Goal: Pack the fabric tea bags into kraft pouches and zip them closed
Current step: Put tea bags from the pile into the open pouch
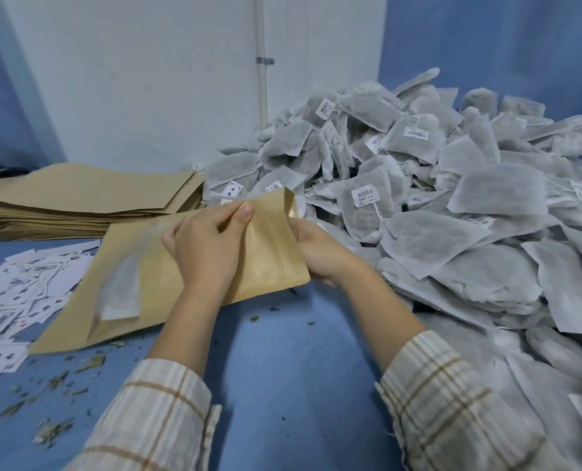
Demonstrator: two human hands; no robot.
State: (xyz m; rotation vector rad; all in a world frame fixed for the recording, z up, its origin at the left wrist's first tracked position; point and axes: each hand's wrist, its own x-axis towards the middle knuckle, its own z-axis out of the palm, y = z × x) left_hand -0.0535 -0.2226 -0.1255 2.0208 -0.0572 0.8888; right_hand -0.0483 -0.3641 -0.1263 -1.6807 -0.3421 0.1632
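Note:
I hold a kraft pouch (272, 246) over the blue cloth, its mouth turned toward the tea bags. My left hand (208, 239) pinches the pouch's upper edge between thumb and fingers. My right hand (317, 249) grips the pouch's right side, its fingers partly hidden behind the paper. Under it lies a second kraft pouch (112, 294) with a pale window strip. A large heap of grey fabric tea bags (436, 205) with white barcode labels fills the right side.
A stack of flat kraft pouches (78, 202) lies at the back left. Loose white printed labels (17, 300) are scattered at the left edge. Dried leaf crumbs (78, 368) litter the blue cloth (283, 368). A white wall and pipe (260, 62) stand behind.

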